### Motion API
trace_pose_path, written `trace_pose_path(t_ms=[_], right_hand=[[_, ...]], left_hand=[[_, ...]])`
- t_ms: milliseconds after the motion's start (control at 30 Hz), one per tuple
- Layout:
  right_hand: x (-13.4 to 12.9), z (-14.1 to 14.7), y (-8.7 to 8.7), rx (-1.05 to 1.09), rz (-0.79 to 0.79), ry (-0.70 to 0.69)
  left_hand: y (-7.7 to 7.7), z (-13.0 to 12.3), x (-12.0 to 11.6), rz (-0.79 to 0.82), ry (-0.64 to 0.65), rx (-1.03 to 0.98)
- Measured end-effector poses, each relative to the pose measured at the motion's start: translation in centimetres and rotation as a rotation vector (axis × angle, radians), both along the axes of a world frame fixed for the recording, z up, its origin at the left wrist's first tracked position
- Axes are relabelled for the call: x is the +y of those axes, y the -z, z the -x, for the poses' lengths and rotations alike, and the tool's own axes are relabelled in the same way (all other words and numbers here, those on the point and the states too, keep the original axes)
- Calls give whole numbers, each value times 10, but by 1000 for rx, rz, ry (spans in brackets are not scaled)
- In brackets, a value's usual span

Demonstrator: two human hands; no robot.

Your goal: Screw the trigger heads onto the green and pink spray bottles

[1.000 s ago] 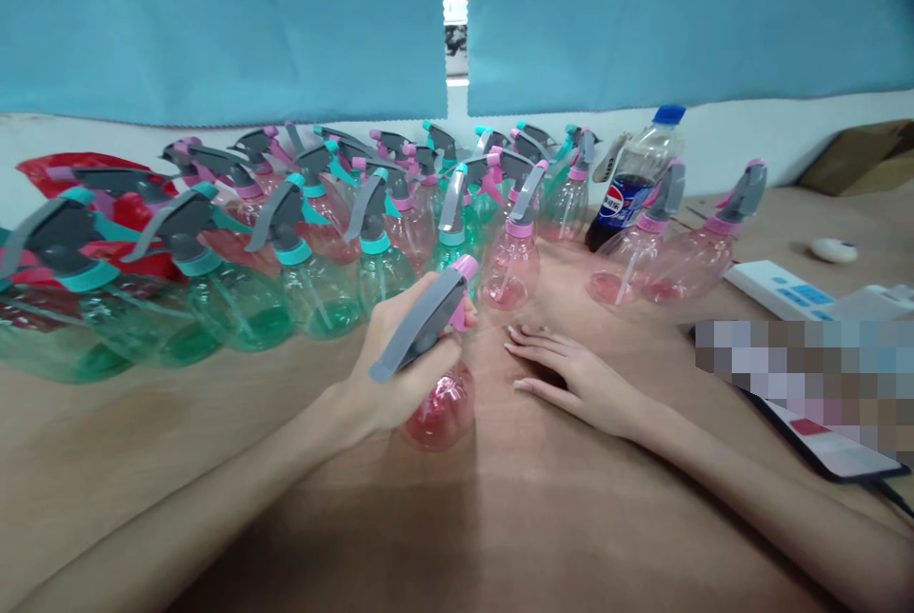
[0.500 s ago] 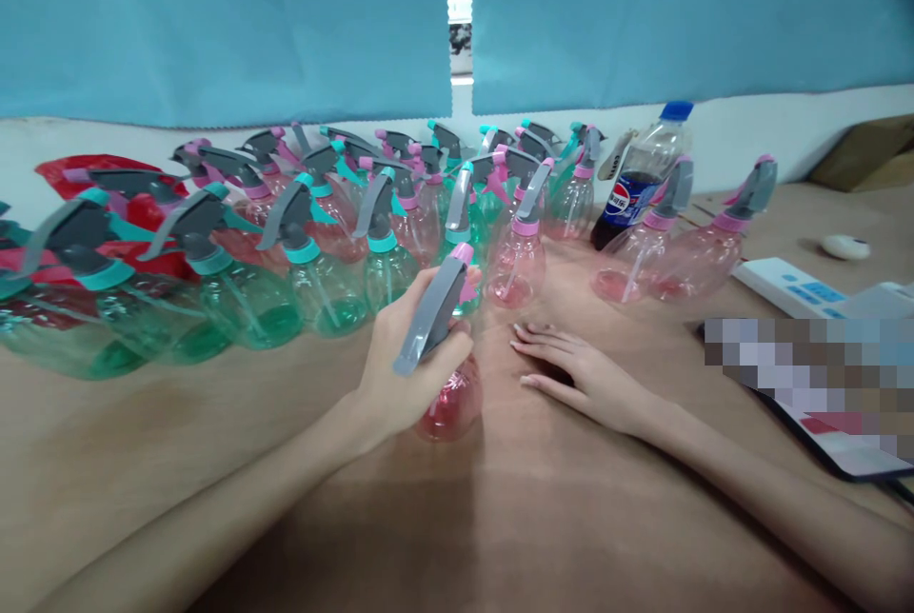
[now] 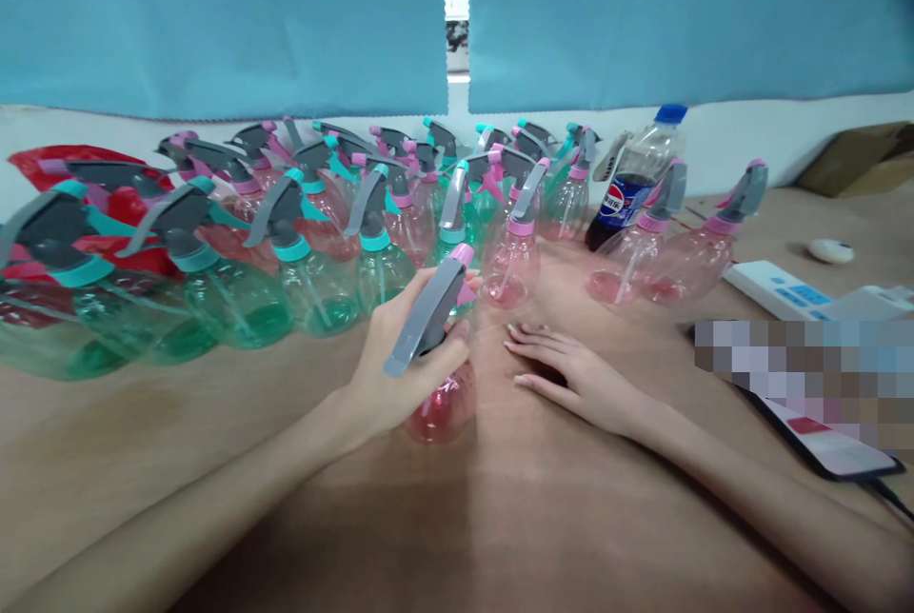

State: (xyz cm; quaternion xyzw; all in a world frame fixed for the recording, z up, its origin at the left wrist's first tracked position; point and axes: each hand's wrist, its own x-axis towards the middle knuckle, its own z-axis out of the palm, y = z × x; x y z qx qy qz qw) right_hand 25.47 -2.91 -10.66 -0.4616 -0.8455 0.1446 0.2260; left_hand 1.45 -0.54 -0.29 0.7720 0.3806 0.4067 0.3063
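My left hand (image 3: pixel 389 367) is wrapped round the neck of a pink spray bottle (image 3: pixel 441 408) with a grey and pink trigger head. The bottle stands upright on the brown table (image 3: pixel 528 508), its neck mostly hidden by my fingers. To its right, my right hand (image 3: pixel 571 370) rests palm down on the table with fingers stretched out, holding nothing. Just behind both hands stand a pink spray bottle (image 3: pixel 510 270) and a green spray bottle (image 3: pixel 382 275) in a crowd of several others.
Green bottles (image 3: pixel 247 308) line the left side, with red plastic (image 3: pixel 92 166) behind. Rightward are a cola bottle (image 3: pixel 628 185), two pink spray bottles (image 3: pixel 692 261), a power strip (image 3: pixel 778 289), a white mouse (image 3: pixel 830 251) and a phone-like device (image 3: pixel 843 451) with a cable.
The whole view has shifted slightly, with things on the table now a little further left in it. My left hand keeps its hold on the bottle and my right hand stays flat.
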Motion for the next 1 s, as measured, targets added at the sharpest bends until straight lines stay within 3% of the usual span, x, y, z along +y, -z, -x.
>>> trace_pose_path(t_ms=[267,1000], right_hand=[[0,1,0,-12,3,-6],[0,1,-1,22,-2,-13]], left_hand=[[5,1,5,-2,32,16],[0,0,4,50,64,51]])
